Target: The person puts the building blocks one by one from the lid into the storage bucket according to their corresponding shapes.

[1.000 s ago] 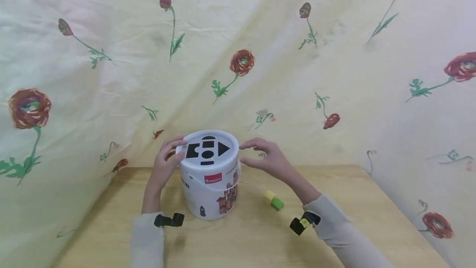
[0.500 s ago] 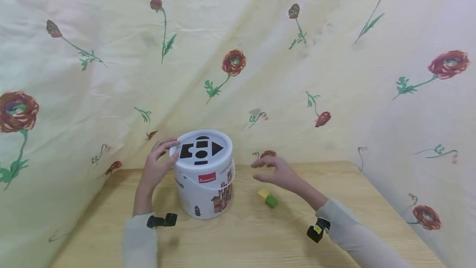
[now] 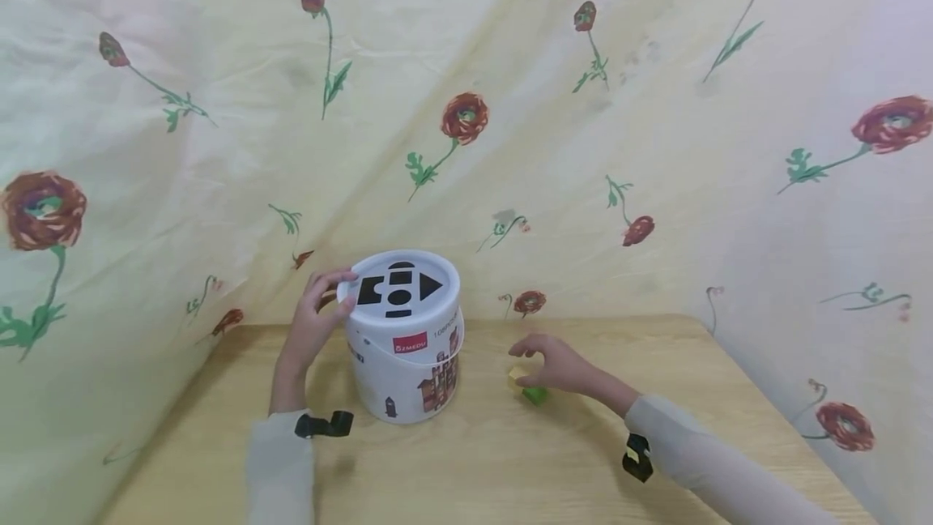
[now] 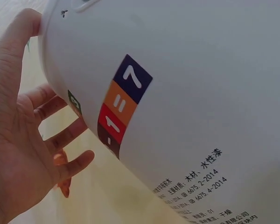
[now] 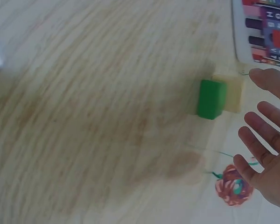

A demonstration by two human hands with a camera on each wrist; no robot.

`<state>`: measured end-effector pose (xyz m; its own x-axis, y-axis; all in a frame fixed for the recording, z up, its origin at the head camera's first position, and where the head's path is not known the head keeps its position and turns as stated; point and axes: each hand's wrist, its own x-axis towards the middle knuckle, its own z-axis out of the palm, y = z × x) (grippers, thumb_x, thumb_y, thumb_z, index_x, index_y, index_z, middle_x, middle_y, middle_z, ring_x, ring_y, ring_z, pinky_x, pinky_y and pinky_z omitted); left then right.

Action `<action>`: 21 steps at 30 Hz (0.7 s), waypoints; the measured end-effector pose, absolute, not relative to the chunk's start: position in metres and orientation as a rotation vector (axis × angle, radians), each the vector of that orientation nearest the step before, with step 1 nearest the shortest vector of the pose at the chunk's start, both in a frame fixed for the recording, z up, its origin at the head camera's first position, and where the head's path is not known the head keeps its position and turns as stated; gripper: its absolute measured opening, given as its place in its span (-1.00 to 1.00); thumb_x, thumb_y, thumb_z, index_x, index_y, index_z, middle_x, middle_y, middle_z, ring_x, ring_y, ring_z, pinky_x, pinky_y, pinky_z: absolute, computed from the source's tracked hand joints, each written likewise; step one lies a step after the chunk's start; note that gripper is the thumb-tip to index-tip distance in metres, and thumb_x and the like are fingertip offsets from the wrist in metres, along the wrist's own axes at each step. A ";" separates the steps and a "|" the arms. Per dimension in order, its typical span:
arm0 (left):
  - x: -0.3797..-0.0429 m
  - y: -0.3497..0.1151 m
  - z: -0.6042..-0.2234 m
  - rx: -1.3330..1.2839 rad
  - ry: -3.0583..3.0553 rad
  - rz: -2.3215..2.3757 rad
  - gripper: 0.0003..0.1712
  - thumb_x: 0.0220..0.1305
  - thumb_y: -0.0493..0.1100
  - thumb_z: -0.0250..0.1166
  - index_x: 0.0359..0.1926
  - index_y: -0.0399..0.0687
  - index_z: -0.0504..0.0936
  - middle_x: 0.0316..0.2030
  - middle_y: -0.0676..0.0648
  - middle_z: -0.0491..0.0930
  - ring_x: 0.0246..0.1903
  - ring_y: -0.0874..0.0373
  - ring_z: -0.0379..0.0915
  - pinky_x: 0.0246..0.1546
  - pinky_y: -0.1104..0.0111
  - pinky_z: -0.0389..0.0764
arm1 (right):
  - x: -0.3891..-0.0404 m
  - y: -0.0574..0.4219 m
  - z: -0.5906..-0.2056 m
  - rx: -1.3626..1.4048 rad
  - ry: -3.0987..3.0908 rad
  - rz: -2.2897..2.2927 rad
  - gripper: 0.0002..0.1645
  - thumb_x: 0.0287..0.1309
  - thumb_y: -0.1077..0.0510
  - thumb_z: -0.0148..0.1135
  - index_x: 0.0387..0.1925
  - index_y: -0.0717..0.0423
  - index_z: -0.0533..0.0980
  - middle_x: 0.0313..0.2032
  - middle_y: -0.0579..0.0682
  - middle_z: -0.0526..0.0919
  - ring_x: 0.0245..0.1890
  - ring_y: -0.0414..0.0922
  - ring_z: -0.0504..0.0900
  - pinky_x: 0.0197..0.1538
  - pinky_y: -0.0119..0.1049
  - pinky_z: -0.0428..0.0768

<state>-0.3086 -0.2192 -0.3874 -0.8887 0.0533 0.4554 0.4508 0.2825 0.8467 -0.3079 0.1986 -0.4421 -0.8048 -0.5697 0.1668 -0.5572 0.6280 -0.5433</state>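
Note:
A white lidded bucket (image 3: pixel 402 355) stands on the table, its lid cut with black-looking shaped openings. My left hand (image 3: pixel 309 326) rests against its left side, thumb and fingertips at the lid's rim. In the left wrist view the spread fingers (image 4: pixel 67 135) lie along the curved wall, the little finger apart from it. My right hand (image 3: pixel 557 363) is over two small blocks right of the bucket, thumb and fingers apart with nothing between them. The yellow block (image 5: pixel 233 93) touches the green block (image 5: pixel 211 99); in the head view the thumb overlaps the yellow one.
The light wooden table (image 3: pixel 466 468) extends in front of the bucket and to the right. A flower-printed cloth (image 3: pixel 379 160) hangs behind it and along both sides. The bucket's thin white handle (image 3: pixel 430 363) hangs down its front.
My right hand has left the bucket's right side and come right and down over the blocks. My left hand stays at the lid's rim. The bucket stands in place while the head view shifted slightly.

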 end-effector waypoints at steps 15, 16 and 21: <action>-0.310 -0.219 -0.388 -0.453 -2.193 -1.665 -0.52 0.36 -0.09 0.26 0.25 -0.12 0.54 0.31 -0.14 0.34 0.28 -0.03 0.20 0.38 -0.27 0.17 | -0.314 0.203 -0.458 -1.015 2.908 -0.755 -0.48 -0.06 0.16 0.57 -0.04 0.31 0.64 -0.06 0.14 0.74 -0.06 0.07 0.66 0.05 0.06 0.63; -0.310 -0.219 -0.388 -0.453 -2.193 -1.666 -0.52 0.36 -0.09 0.26 0.25 -0.12 0.54 0.31 -0.14 0.34 0.28 -0.03 0.20 0.38 -0.28 0.17 | -0.314 0.204 -0.459 -1.017 2.911 -0.752 -0.49 -0.06 0.16 0.57 -0.05 0.30 0.64 -0.07 0.13 0.74 -0.07 0.07 0.66 0.05 0.07 0.63; -0.310 -0.219 -0.388 -0.444 -2.193 -1.675 -0.51 0.36 -0.08 0.27 0.26 -0.10 0.54 0.30 -0.13 0.34 0.29 -0.03 0.20 0.39 -0.25 0.16 | -0.314 0.207 -0.460 -1.031 2.892 -0.773 -0.52 -0.06 0.17 0.56 -0.07 0.28 0.64 -0.07 0.12 0.74 -0.05 0.07 0.64 0.07 0.07 0.62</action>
